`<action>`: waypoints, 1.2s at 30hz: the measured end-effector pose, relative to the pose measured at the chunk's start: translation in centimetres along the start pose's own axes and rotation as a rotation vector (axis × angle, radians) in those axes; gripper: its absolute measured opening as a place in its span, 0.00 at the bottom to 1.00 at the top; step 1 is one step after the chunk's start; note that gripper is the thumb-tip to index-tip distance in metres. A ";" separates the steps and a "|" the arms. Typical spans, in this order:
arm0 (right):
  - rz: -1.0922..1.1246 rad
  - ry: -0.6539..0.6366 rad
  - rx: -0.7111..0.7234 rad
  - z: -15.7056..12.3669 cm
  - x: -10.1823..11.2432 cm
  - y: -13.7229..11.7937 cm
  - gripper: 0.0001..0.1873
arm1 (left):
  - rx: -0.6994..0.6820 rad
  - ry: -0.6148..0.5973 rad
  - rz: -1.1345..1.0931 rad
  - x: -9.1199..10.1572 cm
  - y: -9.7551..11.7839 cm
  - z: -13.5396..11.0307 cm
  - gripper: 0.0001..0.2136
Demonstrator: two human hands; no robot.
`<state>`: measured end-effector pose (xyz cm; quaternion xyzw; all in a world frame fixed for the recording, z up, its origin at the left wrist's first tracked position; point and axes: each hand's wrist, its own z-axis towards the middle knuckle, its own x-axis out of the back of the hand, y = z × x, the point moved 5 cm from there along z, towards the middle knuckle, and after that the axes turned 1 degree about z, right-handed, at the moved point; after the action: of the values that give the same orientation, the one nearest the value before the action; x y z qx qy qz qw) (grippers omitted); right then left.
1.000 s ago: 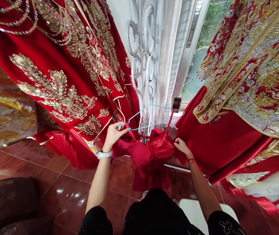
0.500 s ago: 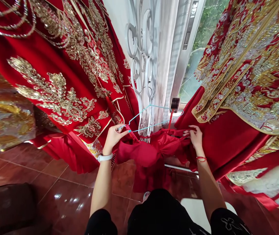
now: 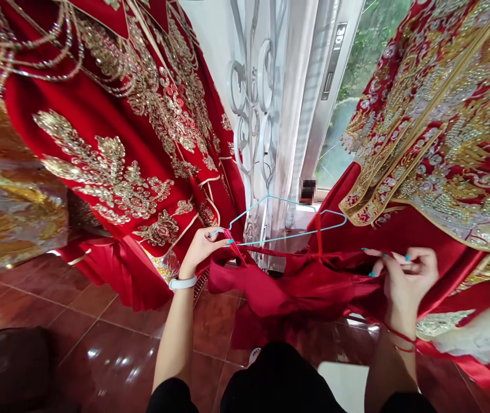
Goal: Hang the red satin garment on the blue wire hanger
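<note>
A light blue wire hanger (image 3: 288,234) hangs by its hook in front of a white scrolled metal grille. My left hand (image 3: 204,246) pinches the hanger's left end, where thin straps of a red dress (image 3: 266,292) loop over it. Another red strap (image 3: 319,235) hangs from the hanger's right arm. My right hand (image 3: 404,275) has its fingers bent at the right edge of the dress, which stretches across to it. The fingertips partly hide the cloth there. The dress droops below the hanger towards the floor.
Red gowns with gold embroidery (image 3: 111,166) hang on the left, and a beaded red and gold jacket (image 3: 434,155) on the right. Behind the hanger stand the white grille (image 3: 251,132) and a window (image 3: 343,109). A white seat (image 3: 343,378) is near my body, above red floor tiles (image 3: 111,344).
My right hand has moved right and nearer, drawing the dress's right side out wider. The hanger's right end now shows more fully. My left hand keeps its pinch.
</note>
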<state>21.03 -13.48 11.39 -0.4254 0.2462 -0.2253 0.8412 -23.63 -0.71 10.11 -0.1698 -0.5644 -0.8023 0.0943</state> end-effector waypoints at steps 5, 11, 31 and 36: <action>0.201 -0.076 0.022 2.1 0.2 0.3 0.23 | 0.028 -0.048 -0.031 0.1 0.1 0.0 0.17; -0.009 -0.123 0.092 5.4 -2.5 3.9 0.24 | 0.032 -0.086 -0.058 0.0 -0.2 0.3 0.18; -0.113 -0.907 0.010 9.3 -16.2 6.2 0.26 | -0.004 -0.058 0.000 -0.4 0.6 0.0 0.17; -0.127 -0.999 -0.034 8.5 -16.7 7.2 0.23 | -0.017 -0.002 0.033 0.1 0.5 -0.2 0.15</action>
<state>14.44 5.36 13.52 -0.5092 -0.2093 -0.0410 0.8338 -23.61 -1.01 10.51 -0.1805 -0.5546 -0.8054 0.1053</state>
